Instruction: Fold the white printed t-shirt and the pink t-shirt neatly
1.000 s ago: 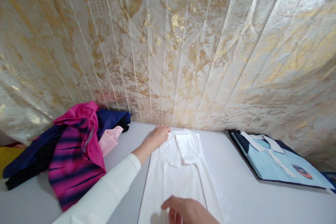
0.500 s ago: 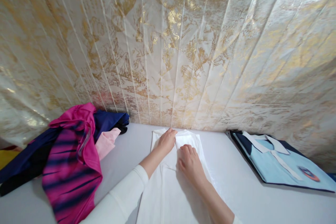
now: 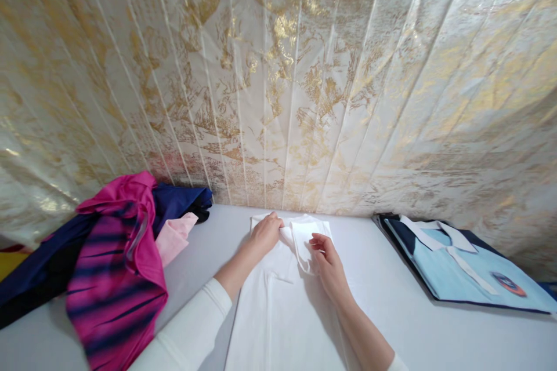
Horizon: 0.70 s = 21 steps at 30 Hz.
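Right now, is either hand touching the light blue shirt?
No, the left hand and the right hand are both over the white garment, apart from the light blue shirt.

Legible text: none. Marking 1: an oval badge point(image 3: 508, 284) in orange and dark blue, located on the front of the folded light blue shirt point(image 3: 450, 266) to my right; any detail inside its border is too small for me to read. Marking 2: faint columns of small marks, upper left, on the gold-patterned backdrop point(image 3: 278, 98); I cannot identify them as characters.
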Motion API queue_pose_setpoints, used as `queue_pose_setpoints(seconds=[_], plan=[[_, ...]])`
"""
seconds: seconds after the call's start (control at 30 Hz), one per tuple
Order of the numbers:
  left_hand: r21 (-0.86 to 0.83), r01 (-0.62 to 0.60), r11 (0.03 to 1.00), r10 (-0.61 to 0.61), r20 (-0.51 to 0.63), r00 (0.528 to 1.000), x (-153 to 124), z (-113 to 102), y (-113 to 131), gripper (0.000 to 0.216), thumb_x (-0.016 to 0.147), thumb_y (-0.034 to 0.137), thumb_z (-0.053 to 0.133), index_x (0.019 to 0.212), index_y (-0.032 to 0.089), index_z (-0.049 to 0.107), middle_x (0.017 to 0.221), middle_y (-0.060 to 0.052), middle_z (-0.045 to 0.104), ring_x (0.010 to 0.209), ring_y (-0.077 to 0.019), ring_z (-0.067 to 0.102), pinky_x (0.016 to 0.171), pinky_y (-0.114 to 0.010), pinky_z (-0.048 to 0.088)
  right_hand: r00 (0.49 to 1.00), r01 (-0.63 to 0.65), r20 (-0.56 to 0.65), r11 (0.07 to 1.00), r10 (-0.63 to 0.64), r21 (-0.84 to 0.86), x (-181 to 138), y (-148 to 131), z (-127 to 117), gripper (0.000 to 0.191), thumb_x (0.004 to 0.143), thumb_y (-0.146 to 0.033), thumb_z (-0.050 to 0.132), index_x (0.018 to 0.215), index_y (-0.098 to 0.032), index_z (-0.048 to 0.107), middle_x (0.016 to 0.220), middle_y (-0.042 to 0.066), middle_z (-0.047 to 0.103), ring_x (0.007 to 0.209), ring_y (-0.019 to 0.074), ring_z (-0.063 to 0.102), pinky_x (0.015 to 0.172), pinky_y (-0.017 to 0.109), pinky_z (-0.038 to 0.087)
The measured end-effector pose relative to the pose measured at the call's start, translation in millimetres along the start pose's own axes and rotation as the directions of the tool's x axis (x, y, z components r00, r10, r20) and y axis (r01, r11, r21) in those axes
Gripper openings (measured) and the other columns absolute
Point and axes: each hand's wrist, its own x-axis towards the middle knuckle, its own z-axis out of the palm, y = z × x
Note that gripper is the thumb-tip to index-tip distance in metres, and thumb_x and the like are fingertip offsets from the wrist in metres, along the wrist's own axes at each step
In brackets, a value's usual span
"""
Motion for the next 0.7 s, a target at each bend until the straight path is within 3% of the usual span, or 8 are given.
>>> queue_pose_setpoints(seconds=[0.1,0.17,0.3,0.4,0.47,0.6,0.7], plan=[[-0.124,-0.021,0.992,0.012,-0.07,0.997,-8,-14,-13,0.027,0.095,0.032,0.058,0.117,0.017,0.058,0.118,-0.008,0.059,0.099,-0.0214,0.061,0.085,-0.042,0.052,1.0,-0.015,0.026,1.0,0.015,-0.001,2,3,-2,0.029,0.08,-0.032,0.043,0.107,-0.025,0.051,0.1,0.008,0.058,0.09,0.0232,0.058,0.069,0.036,0.049],[-0.216,-0.032,0.976,0.004,-0.126,0.992,-14,-23,-23,0.015,0.095,0.025,0.055,0.105,0.016,0.062,0.114,-0.008,0.061,0.1,-0.0206,0.06,0.086,-0.04,0.051,0.998,-0.001,0.061,1.0,0.002,-0.011,3,5,-4,0.03,0.079,-0.029,0.043,0.108,-0.024,0.051,0.1,0.008,0.059,0.09,0.0222,0.058,0.07,0.035,0.048],[-0.358,-0.021,0.933,-0.041,-0.166,0.985,-22,-33,-34,0.024,0.094,0.008,0.041,0.083,0.014,0.061,0.104,-0.007,0.065,0.097,-0.0178,0.062,0.084,-0.033,0.052,0.961,0.056,0.274,0.992,-0.023,-0.113,-3,-6,-2,0.028,0.082,-0.026,0.044,0.108,-0.021,0.054,0.097,0.006,0.063,0.084,0.0192,0.058,0.07,0.032,0.046],[-0.399,0.006,0.917,-0.068,-0.142,0.987,-13,-26,-31,0.012,0.096,0.019,0.051,0.098,0.013,0.062,0.105,-0.007,0.064,0.092,-0.0183,0.064,0.078,-0.034,0.054,0.893,0.107,0.45,0.981,-0.025,-0.16,-14,-23,5,0.03,0.086,-0.028,0.046,0.115,-0.02,0.053,0.095,0.004,0.065,0.078,0.0166,0.057,0.07,0.03,0.045],[-0.391,0.033,0.92,-0.089,-0.124,0.988,-2,-16,-23,0.023,0.095,0.029,0.058,0.112,0.014,0.059,0.111,-0.007,0.062,0.091,-0.0194,0.063,0.077,-0.037,0.055,0.864,0.099,0.503,0.985,-0.014,-0.143,-19,-31,9,0.033,0.088,-0.031,0.048,0.12,-0.02,0.049,0.09,0.002,0.065,0.075,0.0154,0.057,0.069,0.029,0.045],[-0.301,0.07,0.951,-0.111,-0.122,0.986,14,8,-4,0.032,0.094,0.033,0.059,0.121,0.016,0.055,0.119,-0.009,0.058,0.097,-0.0219,0.062,0.081,-0.042,0.054,0.928,0.005,0.372,0.999,0.015,-0.051,-17,-25,12,0.049,0.086,-0.041,0.051,0.128,-0.02,0.038,0.098,0.004,0.06,0.071,0.0141,0.056,0.065,0.028,0.046],[-0.197,0.055,0.979,-0.084,-0.144,0.986,6,14,3,0.032,0.095,0.025,0.056,0.125,0.017,0.052,0.125,-0.01,0.056,0.105,-0.0228,0.06,0.089,-0.042,0.05,0.954,-0.123,0.278,0.992,0.113,0.017,-8,-14,9,0.058,0.08,-0.047,0.055,0.127,-0.02,0.036,0.099,0.004,0.056,0.066,0.0139,0.057,0.054,0.026,0.046]])
